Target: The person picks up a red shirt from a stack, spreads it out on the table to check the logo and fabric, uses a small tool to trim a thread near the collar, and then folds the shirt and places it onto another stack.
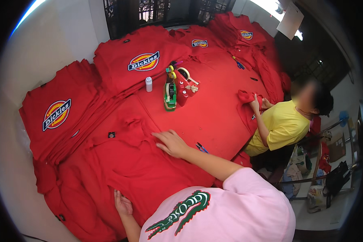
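Note:
A red collared shirt (129, 165) lies spread in front of me, with a small dark label inside its neck. My right hand (171, 144) rests on the cloth near the collar and sleeve, fingers stretched out and open. At the shirt's near left edge is my left hand (124, 203), palm turned up, its fingers loosely extended against the cloth and open. More red garments (66, 193) lie beneath and to the left of this shirt.
Folded red shirts with a chest emblem form a left stack (48, 137) and a back stack (109, 68). A green tape dispenser (170, 97), white bottle (149, 84) and blue pens (201, 148) sit on the red-covered table (213, 109). A co-worker in yellow (286, 121) handles red cloth at right.

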The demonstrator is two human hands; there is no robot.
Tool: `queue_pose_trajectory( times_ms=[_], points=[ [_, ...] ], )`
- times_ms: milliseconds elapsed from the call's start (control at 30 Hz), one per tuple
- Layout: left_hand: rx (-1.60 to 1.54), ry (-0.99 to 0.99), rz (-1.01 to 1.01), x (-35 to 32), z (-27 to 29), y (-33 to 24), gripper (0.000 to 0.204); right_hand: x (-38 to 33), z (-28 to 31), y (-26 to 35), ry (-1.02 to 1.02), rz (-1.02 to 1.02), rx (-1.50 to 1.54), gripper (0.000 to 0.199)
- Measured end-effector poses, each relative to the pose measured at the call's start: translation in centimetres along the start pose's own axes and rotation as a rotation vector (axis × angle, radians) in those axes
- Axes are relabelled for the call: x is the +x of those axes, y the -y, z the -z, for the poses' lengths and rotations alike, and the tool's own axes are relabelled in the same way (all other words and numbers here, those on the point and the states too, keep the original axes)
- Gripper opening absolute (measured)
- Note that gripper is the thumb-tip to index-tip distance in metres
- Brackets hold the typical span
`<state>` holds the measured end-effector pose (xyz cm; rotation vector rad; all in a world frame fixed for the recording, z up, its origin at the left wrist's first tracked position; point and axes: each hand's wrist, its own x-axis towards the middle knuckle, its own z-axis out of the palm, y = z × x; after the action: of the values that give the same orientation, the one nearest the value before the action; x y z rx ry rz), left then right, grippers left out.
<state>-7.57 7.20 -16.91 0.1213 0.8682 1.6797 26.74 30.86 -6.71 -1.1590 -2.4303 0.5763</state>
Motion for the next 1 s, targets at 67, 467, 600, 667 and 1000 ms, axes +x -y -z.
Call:
queue_pose_trajectory(
  times_ms=[67,467,600,667,1000],
  points=[
    [0.03,-0.022,0.0,-0.5,-0.7,-0.6,0.033,-6.7,0.1,-0.8,0.066,0.008,-0.012,0.071],
    [0.154,-0.026,0.003,1.4,4.1,-1.2,0.029,-18.2,-2.2,-3.8,0.07,-0.014,-0.106,0.078],
    [0.122,-0.083,0.028,1.5,3.0,-0.6,0.03,-18.7,-2.4,-4.3,0.055,-0.002,-0.085,0.075],
    [0.116,-0.015,0.018,2.2,4.9,-0.8,0.032,-18.7,-2.1,-4.1,0.057,-0.009,-0.081,0.075],
    [0.141,-0.036,0.007,2.7,5.9,-1.0,0.037,-18.9,-2.4,-4.1,0.047,-0.008,-0.088,0.076]
  ],
)
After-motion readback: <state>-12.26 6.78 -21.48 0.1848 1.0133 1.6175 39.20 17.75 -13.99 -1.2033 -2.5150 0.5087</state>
